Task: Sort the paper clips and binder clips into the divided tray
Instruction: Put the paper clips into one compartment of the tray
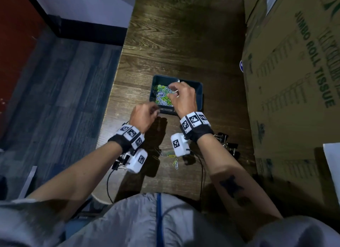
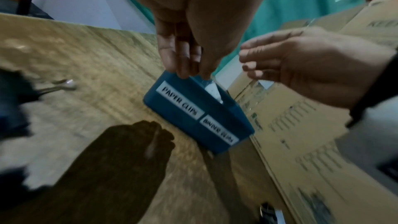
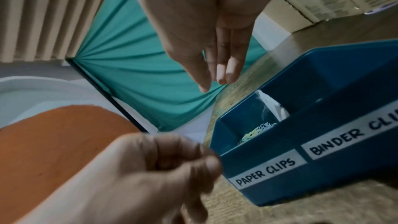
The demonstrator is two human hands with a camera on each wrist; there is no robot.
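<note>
The blue divided tray point(image 1: 200, 99) stands on the wooden table, its front labelled PAPER CLIPS and BINDER CLIPS point(image 3: 323, 168). Coloured paper clips point(image 1: 161, 97) fill its left compartment point(image 3: 252, 135); the right one looks empty. My right hand point(image 1: 173, 88) hovers over the paper clip side with fingers straight and holding nothing point(image 3: 215, 83). My left hand point(image 1: 154, 109) is at the tray's near left corner point(image 2: 191, 72), fingers curled against the thumb point(image 3: 193, 156); nothing shows between them. Loose paper clips point(image 1: 174, 161) lie between my wrists. Black binder clips sit at the right point(image 1: 225, 139) and left point(image 1: 119, 162).
Big cardboard boxes point(image 1: 294, 81) wall off the table's right side, close to the tray. The table's left edge point(image 1: 112, 92) drops to grey carpet. Thin black cables point(image 1: 202, 173) trail from my wrists over the near table. A white sheet stands inside the tray point(image 3: 273, 106).
</note>
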